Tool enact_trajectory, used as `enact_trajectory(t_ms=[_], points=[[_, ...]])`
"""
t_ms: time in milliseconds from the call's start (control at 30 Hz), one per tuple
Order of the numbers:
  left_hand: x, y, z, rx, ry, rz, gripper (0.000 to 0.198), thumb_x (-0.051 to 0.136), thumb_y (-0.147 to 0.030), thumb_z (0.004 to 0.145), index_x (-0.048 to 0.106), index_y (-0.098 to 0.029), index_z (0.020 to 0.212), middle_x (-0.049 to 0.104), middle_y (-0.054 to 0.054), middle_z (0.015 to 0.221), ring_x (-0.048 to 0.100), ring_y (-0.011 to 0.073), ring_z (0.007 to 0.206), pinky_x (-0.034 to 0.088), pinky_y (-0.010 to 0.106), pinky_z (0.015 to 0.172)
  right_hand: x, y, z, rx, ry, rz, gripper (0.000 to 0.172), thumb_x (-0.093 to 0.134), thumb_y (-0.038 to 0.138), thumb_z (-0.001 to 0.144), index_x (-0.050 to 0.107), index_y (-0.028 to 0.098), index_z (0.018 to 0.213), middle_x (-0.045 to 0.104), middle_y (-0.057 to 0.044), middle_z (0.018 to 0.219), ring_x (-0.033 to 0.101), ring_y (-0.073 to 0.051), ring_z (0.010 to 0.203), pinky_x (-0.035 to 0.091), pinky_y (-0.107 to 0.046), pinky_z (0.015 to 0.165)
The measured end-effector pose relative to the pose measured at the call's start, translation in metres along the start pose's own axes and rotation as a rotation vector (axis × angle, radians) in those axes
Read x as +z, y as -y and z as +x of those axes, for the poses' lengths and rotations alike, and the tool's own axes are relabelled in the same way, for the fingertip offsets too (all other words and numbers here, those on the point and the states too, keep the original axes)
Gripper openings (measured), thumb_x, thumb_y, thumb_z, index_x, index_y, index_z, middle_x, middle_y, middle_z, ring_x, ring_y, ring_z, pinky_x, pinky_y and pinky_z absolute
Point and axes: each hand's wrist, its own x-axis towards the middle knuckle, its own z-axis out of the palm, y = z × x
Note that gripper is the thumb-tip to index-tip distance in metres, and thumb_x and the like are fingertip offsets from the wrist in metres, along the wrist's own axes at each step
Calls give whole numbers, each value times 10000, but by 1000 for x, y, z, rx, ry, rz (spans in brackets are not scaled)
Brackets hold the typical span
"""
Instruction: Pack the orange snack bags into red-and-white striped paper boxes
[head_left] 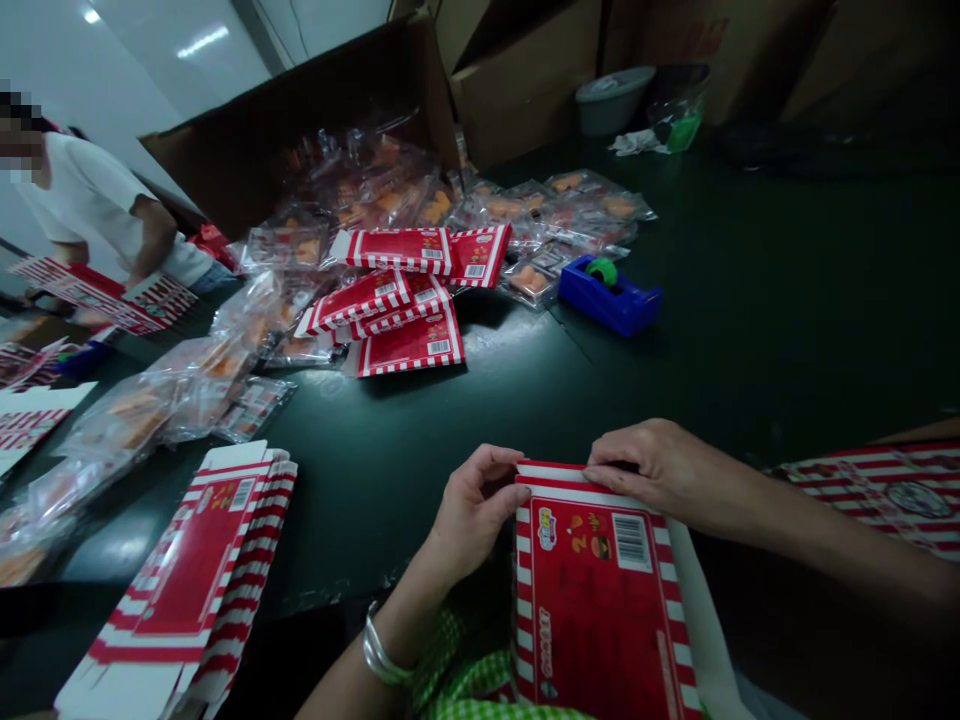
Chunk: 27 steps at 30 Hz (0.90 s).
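The fingers [501, 470] of the left hand [469, 520] are curled narrow, pinching the top left corner of a red-and-white striped box [592, 600] between thumb and fingertips. The right hand [664, 472] lays its fingers [611, 474] close together, nearly flat along the box's top flap. Its thumb is hidden, so I cannot tell whether it grips. The box leans at the near edge of the dark worktop [450, 420]. A stack of flat boxes [187, 570] lies to the left, and a blue tape dispenser [609, 296] sits farther back.

Red-and-white striped box [600, 590], blue tape dispenser [609, 293], dark green table [750, 300].
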Motion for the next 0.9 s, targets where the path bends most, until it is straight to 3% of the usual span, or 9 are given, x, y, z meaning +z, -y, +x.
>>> enact_trajectory(t_ms=[200, 333, 433, 600, 733, 900], points=[[1, -5, 6, -13, 79, -50, 224, 707, -274, 796, 565, -179, 941, 695, 38, 914, 651, 160, 858, 515, 279, 757, 5, 8, 6, -15, 45, 241, 233, 547, 365, 851, 724, 222, 800, 726, -8, 786, 651, -171, 686, 461, -268, 603], [2, -3, 7, -49, 20, -67, 212, 725, -287, 771, 583, -166, 870, 698, 51, 940, 644, 157, 833, 506, 272, 730, 5, 19, 6, -90, -4, 233, 256, 515, 331, 870, 729, 213, 795, 724, -23, 872, 649, -174, 764, 473, -276, 683], [0, 1, 6, -45, -31, -23, 201, 703, -313, 782, 582, -168, 850, 695, 63, 995, 634, 160, 854, 498, 274, 740, -4, 19, 1, -87, 96, 234, 295, 486, 375, 891, 740, 224, 884, 728, -29, 899, 652, -185, 794, 484, -285, 705], [-8, 1, 2, -19, -105, 61, 193, 677, -338, 801, 578, -175, 833, 688, 65, 1031, 620, 164, 880, 497, 287, 762, -16, -4, -16, 135, 29, 392, 363, 560, 491, 825, 707, 197, 978, 726, -61, 984, 667, -227, 903, 522, -324, 763], [-3, -2, 5, -64, -65, 48, 233, 682, -383, 794, 576, -178, 822, 683, 58, 996, 609, 157, 824, 495, 272, 705, -8, -14, -23, 291, -33, 669, 378, 656, 534, 739, 638, 164, 809, 710, -56, 842, 684, -225, 835, 546, -322, 697], [6, -7, 18, -93, -100, 114, 290, 690, -410, 763, 525, -178, 713, 638, 9, 764, 549, 130, 679, 443, 234, 614, -3, -5, -13, 306, -89, 536, 296, 710, 436, 675, 560, 181, 674, 694, -44, 736, 680, -219, 758, 526, -290, 607]])
